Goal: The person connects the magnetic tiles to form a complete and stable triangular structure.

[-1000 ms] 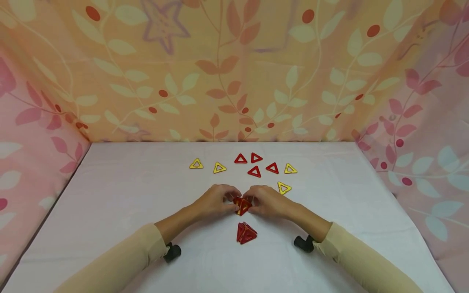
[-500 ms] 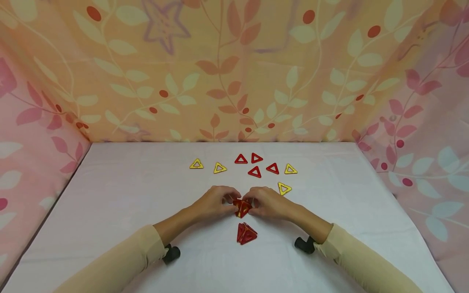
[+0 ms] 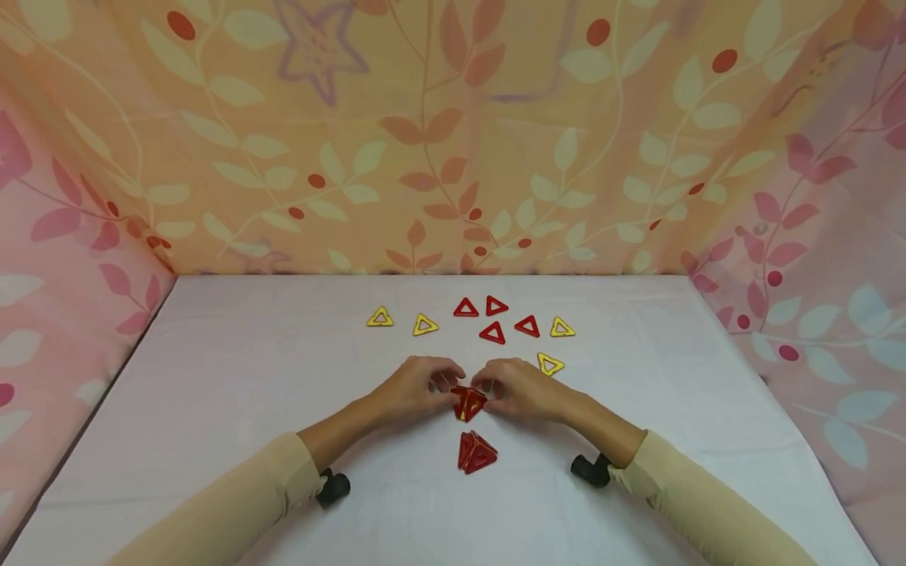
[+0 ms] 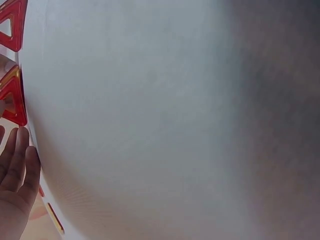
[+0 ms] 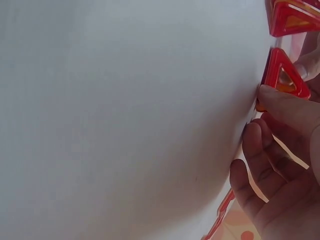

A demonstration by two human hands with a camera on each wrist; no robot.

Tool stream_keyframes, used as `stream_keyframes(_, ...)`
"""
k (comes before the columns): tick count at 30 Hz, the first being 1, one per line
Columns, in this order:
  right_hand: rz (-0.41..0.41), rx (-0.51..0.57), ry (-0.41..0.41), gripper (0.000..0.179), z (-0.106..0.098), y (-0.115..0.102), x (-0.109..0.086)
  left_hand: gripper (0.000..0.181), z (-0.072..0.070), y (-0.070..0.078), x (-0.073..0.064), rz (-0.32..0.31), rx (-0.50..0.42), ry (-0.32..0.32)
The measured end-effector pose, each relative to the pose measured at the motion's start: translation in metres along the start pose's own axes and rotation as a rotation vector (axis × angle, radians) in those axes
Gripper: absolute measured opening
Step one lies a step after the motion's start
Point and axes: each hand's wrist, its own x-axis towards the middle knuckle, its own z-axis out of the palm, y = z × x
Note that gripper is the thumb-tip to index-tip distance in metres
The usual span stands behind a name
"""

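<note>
I am holding a red and yellow pyramid [image 3: 469,403] built of triangular tiles, which is sitting near the middle of the white counter [image 3: 283,354], between my two hands. My left hand [image 3: 422,387] is closing in on its left side, the thumb touching low on the near side and the other fingers curving toward the far side. My right hand [image 3: 522,391] is mirroring this on the right; in the right wrist view its thumb is pressing on a lower corner, while two of its other fingers are bending loosely away from the tiles. Both sets of fingers are clamping around the pyramid, though I cannot tell whether every fingertip is making contact. A second, red pyramid [image 3: 477,453] is standing just on my side of the held one, apart from it. Beyond my hands, four red tiles [image 3: 465,314] are lying flat in a loose cluster. Two yellow tiles [image 3: 380,323] are lying to the left of that cluster; another yellow tile [image 3: 562,334] is lying to its right, and a further yellow piece [image 3: 543,364] is resting just beyond my right hand. Beige sleeves [image 3: 233,503] are covering my forearms, and black devices [image 3: 591,471] are showing beneath both wrists.
</note>
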Motion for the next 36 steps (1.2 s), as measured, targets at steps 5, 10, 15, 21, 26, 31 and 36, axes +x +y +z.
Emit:
stream_keyframes(5, 0.017, 0.000, 0.002, 0.033, -0.003, 0.005, 0.000, 0.029, -0.002, -0.002, 0.002, -0.022, -0.005, 0.011)
stream_keyframes(10, 0.039, 0.000, 0.007, 0.035, -0.008, 0.009, 0.001, 0.028, -0.003, -0.006, 0.006, -0.025, -0.003, 0.020)
stream_keyframes(15, 0.063, -0.016, 0.042, 0.034, -0.012, 0.014, 0.004, 0.028, -0.007, -0.011, 0.008, -0.057, 0.010, 0.055)
stream_keyframes(21, 0.165, -0.013, 0.139, 0.038, -0.016, 0.024, 0.009, 0.031, -0.016, -0.018, 0.011, -0.120, 0.004, 0.147)
stream_keyframes(26, 0.234, 0.022, 0.215, 0.046, -0.018, 0.033, 0.014, 0.039, -0.025, -0.024, 0.017, -0.145, -0.017, 0.284)
stream_keyframes(31, 0.268, 0.001, 0.261, 0.048, -0.020, 0.039, 0.019, 0.043, -0.037, -0.028, 0.023, -0.181, -0.020, 0.377)
stream_keyframes(36, 0.290, -0.014, 0.281, 0.053, -0.022, 0.043, 0.024, 0.047, -0.048, -0.031, 0.029, -0.193, 0.046, 0.402)
